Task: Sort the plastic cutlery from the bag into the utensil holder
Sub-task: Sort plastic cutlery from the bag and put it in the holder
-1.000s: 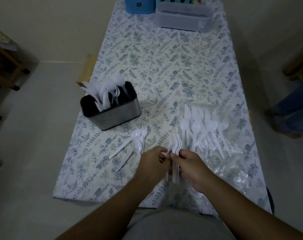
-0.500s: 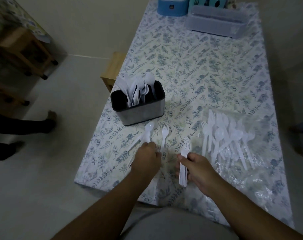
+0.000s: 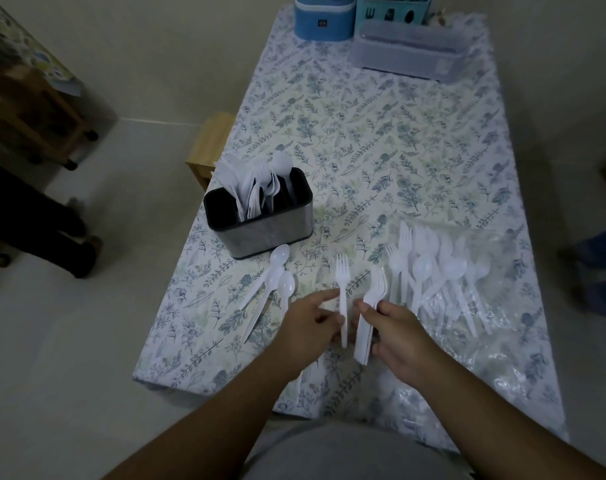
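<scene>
Fork [image 3: 341, 289]: white plastic, flat on the table [image 3: 381, 140], tines pointing away.
Left hand [image 3: 312, 323]: beside the fork's handle, forefinger stretched out to touch it, other fingers loosely curled.
Right hand [image 3: 395, 327]: fingers curled round a stack of forks [image 3: 370, 313].
Spoons [image 3: 277, 282]: three, white, near the holder [image 3: 260, 220].
Holder: steel, part filled with white cutlery.
Bag [image 3: 485, 271]: clear, under a loose white pile.

Holder [image 3: 260, 216] left of bag [image 3: 495, 306]

Floral-clothed table [image 3: 381, 140] with utensil holder [image 3: 260, 233], loose spoons [image 3: 277, 275], fork [image 3: 342, 282], bag [image 3: 485, 289].
</scene>
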A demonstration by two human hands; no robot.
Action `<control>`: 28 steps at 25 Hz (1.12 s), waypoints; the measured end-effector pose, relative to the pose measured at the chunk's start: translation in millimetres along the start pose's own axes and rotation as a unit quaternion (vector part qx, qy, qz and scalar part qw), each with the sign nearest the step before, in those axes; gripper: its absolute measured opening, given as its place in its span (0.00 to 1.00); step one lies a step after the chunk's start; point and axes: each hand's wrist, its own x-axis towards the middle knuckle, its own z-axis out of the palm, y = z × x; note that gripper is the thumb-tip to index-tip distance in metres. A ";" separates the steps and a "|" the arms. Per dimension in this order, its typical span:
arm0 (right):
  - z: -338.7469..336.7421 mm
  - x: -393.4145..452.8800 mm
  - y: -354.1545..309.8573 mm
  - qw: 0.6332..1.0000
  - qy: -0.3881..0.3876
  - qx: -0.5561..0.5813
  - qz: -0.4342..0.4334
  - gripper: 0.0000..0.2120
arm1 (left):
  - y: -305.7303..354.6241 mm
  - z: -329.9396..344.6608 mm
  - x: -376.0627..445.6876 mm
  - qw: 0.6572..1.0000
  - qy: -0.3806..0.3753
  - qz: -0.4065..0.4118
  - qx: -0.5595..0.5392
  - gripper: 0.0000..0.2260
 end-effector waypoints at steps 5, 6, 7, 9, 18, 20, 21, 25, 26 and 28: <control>7.2 -5.4 -3.8 0.997 -0.073 0.015 -0.005 0.10 | -9.2 -2.9 -9.3 0.990 -0.043 0.086 0.104 0.19; 7.0 -3.7 -2.6 0.997 -0.077 0.011 -0.006 0.10 | -8.8 -5.6 -8.0 0.971 -0.038 0.135 0.193 0.18; 6.8 -1.8 -1.3 0.997 -0.081 0.005 -0.006 0.10 | -6.6 -7.7 -7.9 0.945 -0.029 0.182 0.270 0.17; 8.5 0.5 1.6 0.996 -0.083 -0.029 -0.014 0.09 | -4.1 -10.7 -7.6 0.921 0.004 0.217 0.322 0.16; 44.3 -12.3 -1.5 0.877 -0.046 -0.377 -0.294 0.11 | 30.2 -13.0 -14.7 0.966 0.127 0.145 0.174 0.03; 49.6 -15.2 -10.8 0.896 -0.060 -0.349 -0.268 0.14 | 35.1 -19.9 -18.1 0.963 0.128 0.176 0.158 0.03; 53.7 -16.9 -17.6 0.912 -0.068 -0.319 -0.248 0.13 | 37.7 -24.9 -19.4 0.957 0.138 0.199 0.160 0.03; 79.1 -18.4 -58.2 0.912 -0.058 -0.286 -0.288 0.10 | 66.0 -51.3 -14.0 0.917 0.181 0.286 0.213 0.03; 88.7 -17.4 -74.1 0.902 -0.044 -0.291 -0.315 0.09 | 78.8 -60.0 -9.3 0.904 0.193 0.307 0.228 0.04; 107.9 -13.8 -108.5 0.881 -0.021 -0.299 -0.366 0.09 | 111.5 -77.2 0.5 0.881 0.224 0.333 0.249 0.07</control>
